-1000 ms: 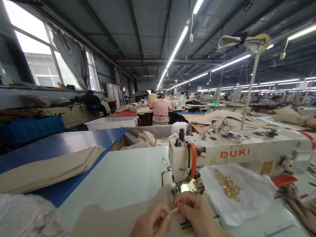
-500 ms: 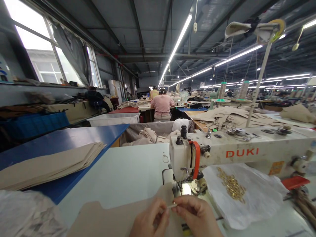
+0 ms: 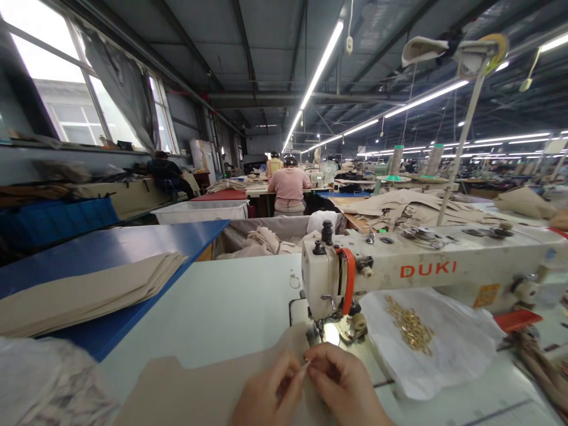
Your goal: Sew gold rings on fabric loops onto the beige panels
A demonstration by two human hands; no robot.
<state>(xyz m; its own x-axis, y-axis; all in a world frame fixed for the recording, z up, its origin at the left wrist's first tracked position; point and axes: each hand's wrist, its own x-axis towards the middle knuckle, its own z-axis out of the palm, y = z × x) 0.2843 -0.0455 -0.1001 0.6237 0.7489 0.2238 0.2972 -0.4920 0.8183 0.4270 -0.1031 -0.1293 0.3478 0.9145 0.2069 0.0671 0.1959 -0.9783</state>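
The thin pale strip is just in front of the sewing machine's lit needle end, pinched between the fingertips of my left hand and right hand, fingers curled, over a beige fabric panel on the pale table. Gold metal pieces lie rightward on a white sheet; ahead, a person in pink sits. My fingertips are closer together than a second ago.

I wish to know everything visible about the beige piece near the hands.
The beige piece looks like flat, matte sheet material, its far edge curved and stepped. It lies on the pale table, reaching the needle end of the sewing machine. The left hand and right hand overlap it in view; contact is unclear.
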